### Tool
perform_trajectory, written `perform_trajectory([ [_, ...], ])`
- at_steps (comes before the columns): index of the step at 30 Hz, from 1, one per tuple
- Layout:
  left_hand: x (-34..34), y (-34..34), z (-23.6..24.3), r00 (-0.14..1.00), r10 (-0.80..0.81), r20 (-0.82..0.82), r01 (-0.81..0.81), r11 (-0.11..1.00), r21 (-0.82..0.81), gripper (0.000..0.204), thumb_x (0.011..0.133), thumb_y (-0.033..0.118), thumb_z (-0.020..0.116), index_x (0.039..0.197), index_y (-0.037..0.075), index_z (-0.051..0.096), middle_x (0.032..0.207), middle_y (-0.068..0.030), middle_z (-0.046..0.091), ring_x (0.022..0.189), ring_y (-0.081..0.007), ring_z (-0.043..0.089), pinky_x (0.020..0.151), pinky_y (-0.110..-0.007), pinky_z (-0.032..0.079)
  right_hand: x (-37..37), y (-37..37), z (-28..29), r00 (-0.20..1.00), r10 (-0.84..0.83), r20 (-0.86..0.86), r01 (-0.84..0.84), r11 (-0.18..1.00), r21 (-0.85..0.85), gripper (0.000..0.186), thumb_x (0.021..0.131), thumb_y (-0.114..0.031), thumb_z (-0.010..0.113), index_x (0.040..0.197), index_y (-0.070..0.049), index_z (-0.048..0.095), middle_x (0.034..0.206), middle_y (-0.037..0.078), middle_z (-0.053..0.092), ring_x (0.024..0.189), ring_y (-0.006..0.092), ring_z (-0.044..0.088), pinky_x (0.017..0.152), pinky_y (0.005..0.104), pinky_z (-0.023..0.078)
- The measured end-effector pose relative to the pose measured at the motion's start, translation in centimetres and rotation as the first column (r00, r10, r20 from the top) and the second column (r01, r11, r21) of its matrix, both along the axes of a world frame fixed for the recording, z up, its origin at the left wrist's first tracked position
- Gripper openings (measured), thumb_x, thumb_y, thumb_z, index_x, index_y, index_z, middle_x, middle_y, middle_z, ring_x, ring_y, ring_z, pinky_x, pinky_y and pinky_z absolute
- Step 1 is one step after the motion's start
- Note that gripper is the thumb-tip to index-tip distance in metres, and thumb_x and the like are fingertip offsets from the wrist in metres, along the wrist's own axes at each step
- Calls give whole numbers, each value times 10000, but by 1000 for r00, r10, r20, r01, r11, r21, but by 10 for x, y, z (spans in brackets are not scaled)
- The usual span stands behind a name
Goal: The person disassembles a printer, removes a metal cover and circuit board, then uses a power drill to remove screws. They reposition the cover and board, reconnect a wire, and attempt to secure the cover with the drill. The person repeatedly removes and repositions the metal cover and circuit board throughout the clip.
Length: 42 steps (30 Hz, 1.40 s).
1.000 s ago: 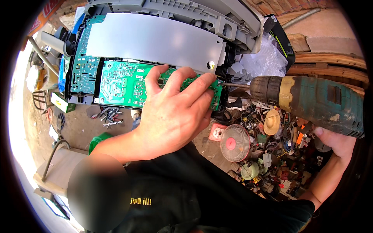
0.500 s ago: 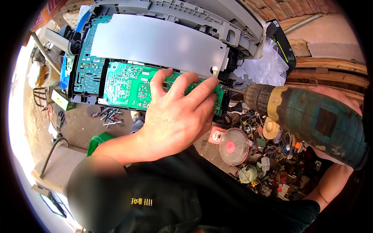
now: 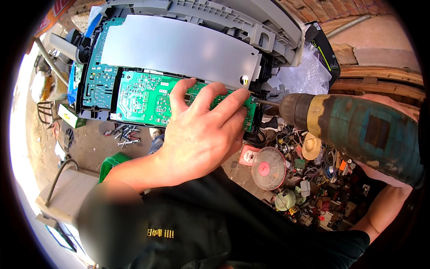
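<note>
The green circuit board [image 3: 148,96] lies along the lower edge of an opened grey appliance chassis [image 3: 233,20], at about ten o'clock in the view, just below a flat silver metal plate [image 3: 179,47] that covers the middle of the casing. A second, bluer board [image 3: 99,80] sits just beside it toward nine o'clock.

The left hand [image 3: 201,134] lies spread over the right half of the green board, fingers apart and fingertips pressed to the board's upper edge. That looks like a bracing hold that keeps the board and casing steady. It grips nothing; it only presses flat.

The right hand [image 3: 380,172] is mostly hidden behind the worn teal and black cordless drill [image 3: 358,130] at three o'clock. It appears wrapped around the drill's grip, though the fingers cannot be seen. The drill's bit [image 3: 264,102] points toward nine o'clock and meets the right end of the green board, near the left fingertips and just below a small hole in the silver plate, so the tool lines up with a fastening at that corner.

Farther out, the ground at five o'clock holds a heap of scrap parts, among them a small pink fan [image 3: 268,168]. Loose screws [image 3: 123,134] lie at eight o'clock.
</note>
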<state>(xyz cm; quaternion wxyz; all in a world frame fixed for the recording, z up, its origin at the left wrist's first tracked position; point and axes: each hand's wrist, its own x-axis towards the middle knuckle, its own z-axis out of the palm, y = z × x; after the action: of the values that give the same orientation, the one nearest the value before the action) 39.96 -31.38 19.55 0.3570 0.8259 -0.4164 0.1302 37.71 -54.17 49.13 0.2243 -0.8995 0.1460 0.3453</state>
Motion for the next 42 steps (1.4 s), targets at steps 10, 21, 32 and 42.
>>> perform_trajectory([
  [10,-1,-1,-3,999,29,45,-29,1000,-4,443,691,210,844,1114,128,738,1392,16,635,1175,-233,599,1098,-585,320,-21,-28,-12,986,-166,32,161,980,114,801,813,-135,902,1511,-21,524,1409,147,651,1278,243,647,1096,439,543],
  [21,-23,37,-12,996,32,86,-9,968,-250,398,717,245,881,1063,109,741,1237,-38,701,1071,-237,642,1001,-515,389,-64,-52,-13,877,83,473,-113,993,35,789,792,-110,911,1484,-21,544,1385,135,656,1252,228,648,1073,420,542],
  [32,-10,128,-46,827,547,-129,-559,774,-298,475,731,156,942,1136,41,722,1091,-119,589,992,-270,583,860,-386,490,13,34,-61,806,467,365,-501,866,-2,777,770,-85,920,1456,-20,563,1360,123,661,1227,213,649,1049,400,541],
  [42,-6,118,-46,786,588,-190,-612,699,-369,397,701,211,954,1033,98,767,948,-56,537,925,-242,523,801,-371,437,29,59,-63,755,546,363,-577,816,-25,767,750,-62,928,1432,-19,580,1338,113,665,1204,200,650,1028,383,539],
])
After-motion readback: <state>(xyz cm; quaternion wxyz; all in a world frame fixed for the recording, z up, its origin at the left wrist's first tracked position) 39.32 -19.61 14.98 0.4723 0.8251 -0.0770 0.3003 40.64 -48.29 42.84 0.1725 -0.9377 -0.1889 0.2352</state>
